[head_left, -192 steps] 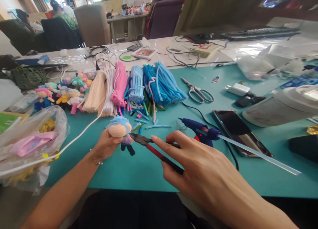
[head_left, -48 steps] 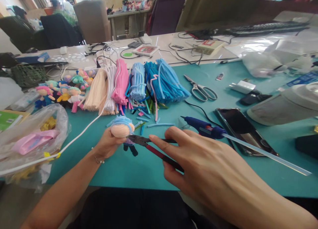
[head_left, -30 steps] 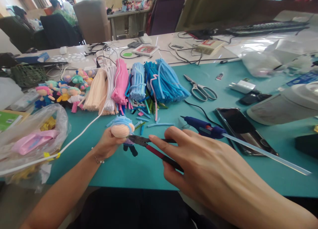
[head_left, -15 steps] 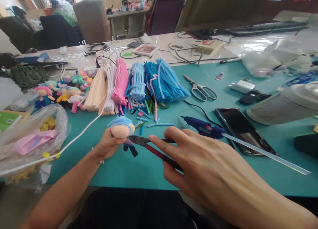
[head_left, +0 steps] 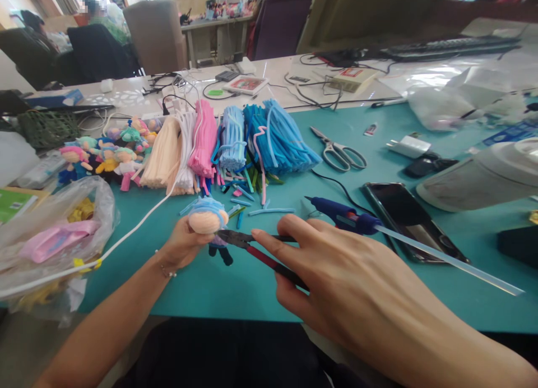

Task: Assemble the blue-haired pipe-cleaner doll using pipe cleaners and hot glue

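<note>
My left hand (head_left: 184, 245) is closed around a small pipe-cleaner doll (head_left: 205, 222) with blue hair, a round peach head and dark legs that hang below. In my right hand (head_left: 323, 259) are cutting pliers (head_left: 273, 260) with red and black handles. Their jaw tips meet the doll just under its head, at the neck; whether they grip a strand there I cannot tell. Short offcuts of blue and green pipe cleaner (head_left: 271, 211) lie on the teal mat behind the doll. Part of its body is hidden by my fingers and the jaws.
Bundles of pipe cleaners (head_left: 233, 138) stand behind, with finished dolls (head_left: 107, 152) to their left. Scissors (head_left: 338, 149), a blue glue gun (head_left: 342, 215), a phone (head_left: 412, 222) and a grey tumbler (head_left: 474, 178) lie rightward. A white cable (head_left: 138, 222) crosses beside a plastic bag (head_left: 101, 203).
Almost nothing differs. Both hands, the doll and the pliers hold the same place, with the jaws still at the doll's neck.
</note>
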Motion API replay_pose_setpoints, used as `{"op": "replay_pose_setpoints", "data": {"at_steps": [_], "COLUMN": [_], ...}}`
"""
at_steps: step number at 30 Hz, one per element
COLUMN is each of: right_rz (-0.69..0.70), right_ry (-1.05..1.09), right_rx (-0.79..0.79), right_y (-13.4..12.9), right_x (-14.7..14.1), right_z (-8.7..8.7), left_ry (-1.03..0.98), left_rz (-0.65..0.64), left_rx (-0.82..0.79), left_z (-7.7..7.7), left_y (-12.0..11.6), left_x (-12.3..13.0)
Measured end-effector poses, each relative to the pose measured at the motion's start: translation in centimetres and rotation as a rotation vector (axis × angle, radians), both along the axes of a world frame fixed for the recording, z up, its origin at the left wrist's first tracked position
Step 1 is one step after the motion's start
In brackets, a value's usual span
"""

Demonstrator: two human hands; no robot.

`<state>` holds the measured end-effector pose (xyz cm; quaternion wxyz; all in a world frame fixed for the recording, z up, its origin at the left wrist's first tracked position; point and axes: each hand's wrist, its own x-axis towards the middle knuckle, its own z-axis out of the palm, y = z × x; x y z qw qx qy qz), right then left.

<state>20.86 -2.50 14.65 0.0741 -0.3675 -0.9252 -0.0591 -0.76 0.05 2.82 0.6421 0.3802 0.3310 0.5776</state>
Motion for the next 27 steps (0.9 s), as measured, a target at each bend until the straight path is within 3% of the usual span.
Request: {"op": "replay_pose_setpoints", "data": {"at_steps": [7,27], "right_rz": [0.004,0.011], "right_ry": [0.003,0.022], "right_rx": [0.024,0.030], "right_y": [0.34,0.30], "right_x": [0.19,0.17], "right_z": [-0.71,-0.24], "left_ry": [0.002,-0.030], "left_rz": [0.010,0.001], "left_rx": [0.034,0.008], "left_z": [0.12,0.04], "left_y": [0.15,0.14], "left_x": [0.01,0.03]}}
